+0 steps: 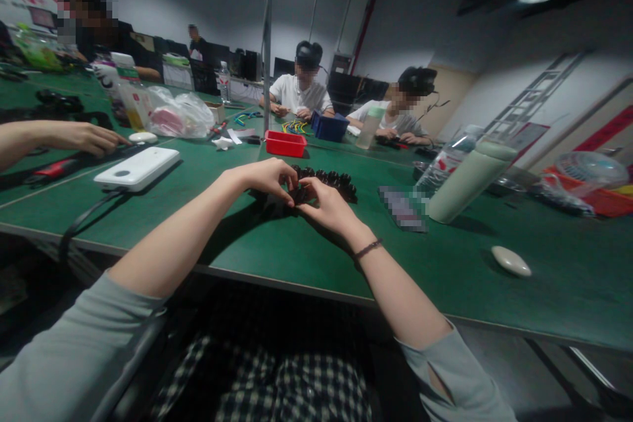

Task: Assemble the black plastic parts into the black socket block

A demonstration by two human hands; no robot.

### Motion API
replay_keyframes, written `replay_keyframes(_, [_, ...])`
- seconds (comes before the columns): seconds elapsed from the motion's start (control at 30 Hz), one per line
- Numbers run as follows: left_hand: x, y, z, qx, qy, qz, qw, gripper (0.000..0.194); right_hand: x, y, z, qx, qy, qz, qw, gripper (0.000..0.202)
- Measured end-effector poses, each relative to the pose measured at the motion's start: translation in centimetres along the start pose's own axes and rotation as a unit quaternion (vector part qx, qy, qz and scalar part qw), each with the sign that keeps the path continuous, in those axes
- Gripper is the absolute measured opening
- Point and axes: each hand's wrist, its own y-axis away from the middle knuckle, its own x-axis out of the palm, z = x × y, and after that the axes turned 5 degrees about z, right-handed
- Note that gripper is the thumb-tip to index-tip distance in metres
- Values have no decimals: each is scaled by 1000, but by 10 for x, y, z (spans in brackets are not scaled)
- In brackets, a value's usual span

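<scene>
Overall, the black piece (336, 179) looks knobbly and faintly glossy.

Left grip (270, 178) and right grip (326, 204) partly hide a dark piece (299, 196), its shape unclear.

The black parts (337, 180) look glossy plastic, the green tabletop (297, 247) smooth and matt

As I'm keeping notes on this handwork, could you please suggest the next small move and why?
Perhaps ease the right hand back slightly for a clearer look: its fingertips and those of the left hand crowd together at one end of the black pieces, hiding much of that spot.
</scene>
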Motion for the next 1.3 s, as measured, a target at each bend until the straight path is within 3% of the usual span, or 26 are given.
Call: replay_keyframes(1.3, [2, 0, -1, 16, -15, 11, 1000, 37, -2, 1, 4, 38, 33, -8, 999, 50])
